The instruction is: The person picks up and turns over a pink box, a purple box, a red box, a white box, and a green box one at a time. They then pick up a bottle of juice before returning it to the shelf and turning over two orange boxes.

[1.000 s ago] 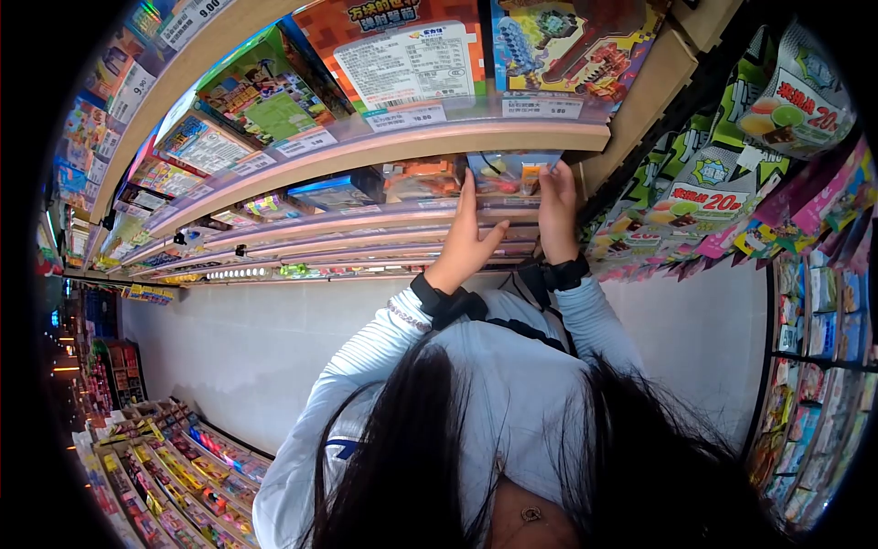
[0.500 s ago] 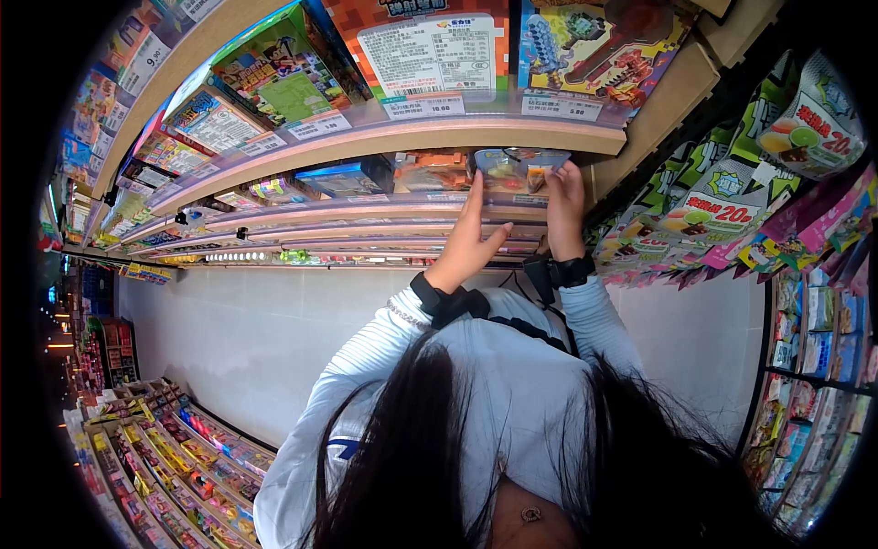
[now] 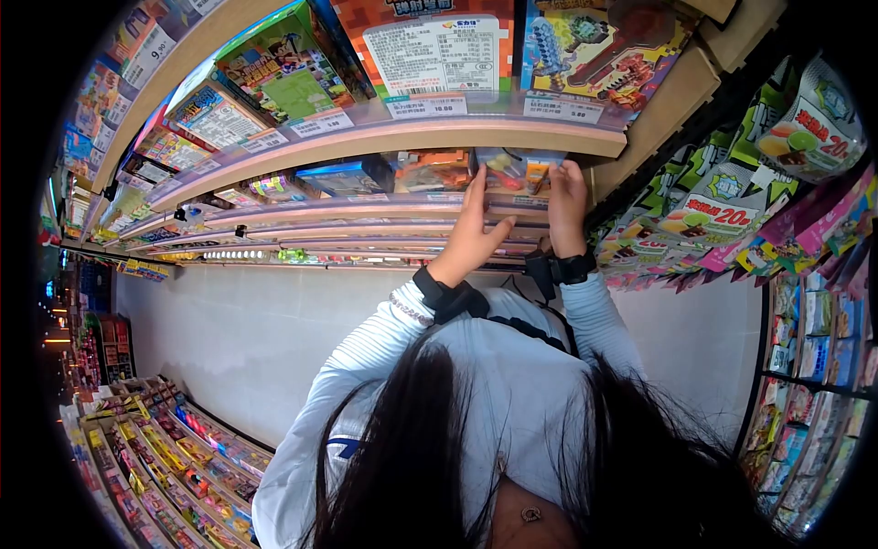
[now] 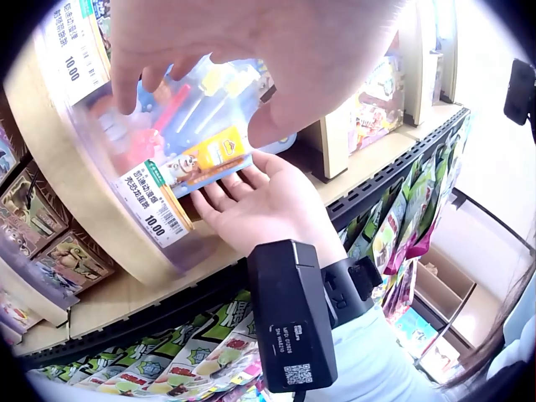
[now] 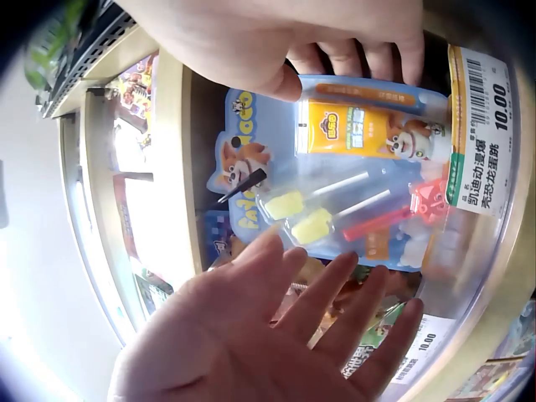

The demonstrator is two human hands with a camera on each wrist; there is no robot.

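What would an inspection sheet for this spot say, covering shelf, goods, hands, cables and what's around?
Surface: pale wood shelf edge, clear front lip, price label reading 10.00.
Job's things: blue carded pack with dog pictures, a yellow packet and a red stick.
Clutter: blue box on the same level; boxed toys above.
Left hand: open, fingers extended at the pack's side.
Right hand: thumb and curled fingers at the opposite edge, apparently holding it.
Cables: dark straps or cables near the wrists; cannot tell which.
Surroundings: hanging bags on the right, pale floor below.
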